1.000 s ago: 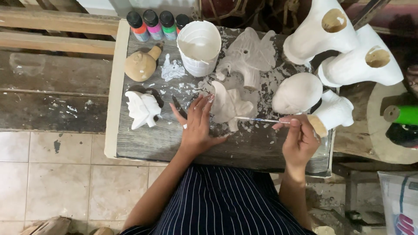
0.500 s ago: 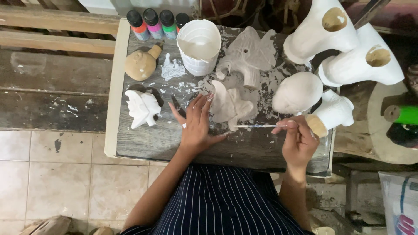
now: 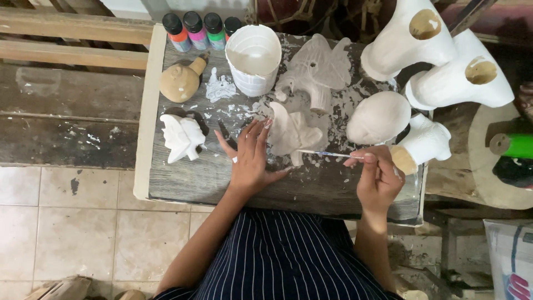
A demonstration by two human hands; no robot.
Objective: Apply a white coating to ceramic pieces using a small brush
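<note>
While four colour-capped paint bottles (image 3: 201, 29) stand behind, a brush (image 3: 327, 154) touches the white figurine (image 3: 294, 133).

a white paint-smeared cup (image 3: 254, 58) stands at the table's far edge, with four small paint bottles (image 3: 201, 29) just left of it. a tan gourd-shaped figure (image 3: 181, 81) lies near left of the cup. two tall white hollow casts (image 3: 444, 61) stand far right, a white egg shape (image 3: 378, 117) nearer.

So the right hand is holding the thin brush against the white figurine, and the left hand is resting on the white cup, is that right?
Not quite. In the head view the left hand lies flat on the table beside the white figurine, not on the white cup. The right hand does hold the thin brush to it.
</note>
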